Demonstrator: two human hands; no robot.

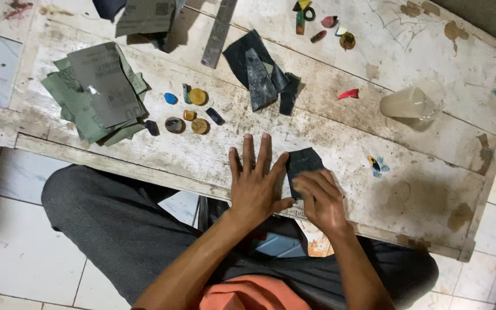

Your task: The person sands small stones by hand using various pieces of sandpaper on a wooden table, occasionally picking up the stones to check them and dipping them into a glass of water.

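My left hand (255,183) lies flat on the worn white wooden table (144,152), fingers spread, with its thumb against a dark piece of sandpaper (302,162). My right hand (321,198) is curled over the near edge of that same sandpaper, fingertips pressed down on it. Whether something small sits under those fingers is hidden. Both forearms come up from the bottom of the view over my grey trousers.
A stack of green-grey sandpaper sheets (96,92) lies at the left. Several small polished stones (197,96) sit beside it. More dark sandpaper pieces (259,74) lie in the middle, a cloudy plastic cup (411,102) on its side at right, and more coloured stones (331,23) at the back.
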